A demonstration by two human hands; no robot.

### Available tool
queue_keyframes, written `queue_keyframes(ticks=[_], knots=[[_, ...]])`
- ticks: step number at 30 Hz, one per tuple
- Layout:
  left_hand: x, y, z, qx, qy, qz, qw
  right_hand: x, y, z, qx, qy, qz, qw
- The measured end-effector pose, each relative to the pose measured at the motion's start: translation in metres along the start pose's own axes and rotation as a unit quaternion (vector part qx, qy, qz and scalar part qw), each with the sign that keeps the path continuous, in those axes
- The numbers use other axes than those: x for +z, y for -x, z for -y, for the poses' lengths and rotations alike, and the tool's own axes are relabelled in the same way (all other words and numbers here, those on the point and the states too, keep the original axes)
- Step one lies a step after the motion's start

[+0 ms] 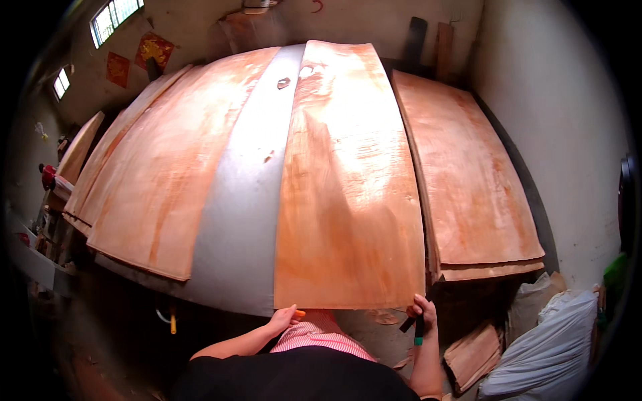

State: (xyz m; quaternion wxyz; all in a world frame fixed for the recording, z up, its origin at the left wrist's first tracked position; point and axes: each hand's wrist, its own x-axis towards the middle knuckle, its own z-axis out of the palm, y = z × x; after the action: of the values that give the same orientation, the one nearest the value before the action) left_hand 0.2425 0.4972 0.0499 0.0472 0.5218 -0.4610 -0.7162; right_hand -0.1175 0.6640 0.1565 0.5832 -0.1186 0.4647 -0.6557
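A long, thin wood veneer sheet (348, 220) lies on the grey tabletop (231, 220), its near edge toward me. My left hand (285, 320) is closed at the sheet's near left corner, with a small orange object (300, 313) sticking out from the fingers. Its kind is too small to tell. At the near right corner, my right hand (422, 309) has its fingers curled against the sheet's edge. A black strip-like tool with a green end (419, 329) hangs from that hand; its upper part is hidden.
Stacked veneer sheets lie left (160, 194) and right (468, 180) of the middle one. Wood pieces (473, 355) and a white plastic sack (545, 351) rest on the floor at lower right. A pale wall (555, 134) rises at the right. A yellow-handled item (173, 322) hangs below the table.
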Motion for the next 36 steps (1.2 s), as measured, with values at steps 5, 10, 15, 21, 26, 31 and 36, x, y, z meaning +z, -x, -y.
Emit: queue_keyframes(ticks=[5,10,15,21,26,31,36], knots=[[0.074,-0.085,-0.005,-0.113,0.023,-0.028,0.993,-0.099,0.007,0.049,-0.039,-0.004,-0.056,0.998],[0.175,-0.204,-0.008,-0.190,0.123,-0.091,0.970,-0.167,-0.008,0.121,-0.058,0.016,-0.111,0.992],[0.276,-0.271,-0.049,-0.270,0.132,-0.236,0.924,-0.225,-0.021,0.192,-0.091,-0.042,-0.128,0.987],[0.370,-0.325,-0.063,-0.236,0.345,-0.154,0.895,-0.300,-0.017,0.262,-0.077,-0.064,-0.151,0.983],[0.448,-0.360,-0.044,-0.135,0.456,-0.172,0.863,-0.396,-0.011,0.316,-0.065,-0.028,-0.198,0.978],[0.498,-0.390,-0.009,-0.039,0.583,-0.231,0.778,-0.522,0.002,0.368,-0.056,-0.011,-0.186,0.981],[0.547,-0.363,0.016,-0.001,0.571,-0.321,0.756,-0.636,0.028,0.390,-0.038,-0.007,-0.110,0.993]])
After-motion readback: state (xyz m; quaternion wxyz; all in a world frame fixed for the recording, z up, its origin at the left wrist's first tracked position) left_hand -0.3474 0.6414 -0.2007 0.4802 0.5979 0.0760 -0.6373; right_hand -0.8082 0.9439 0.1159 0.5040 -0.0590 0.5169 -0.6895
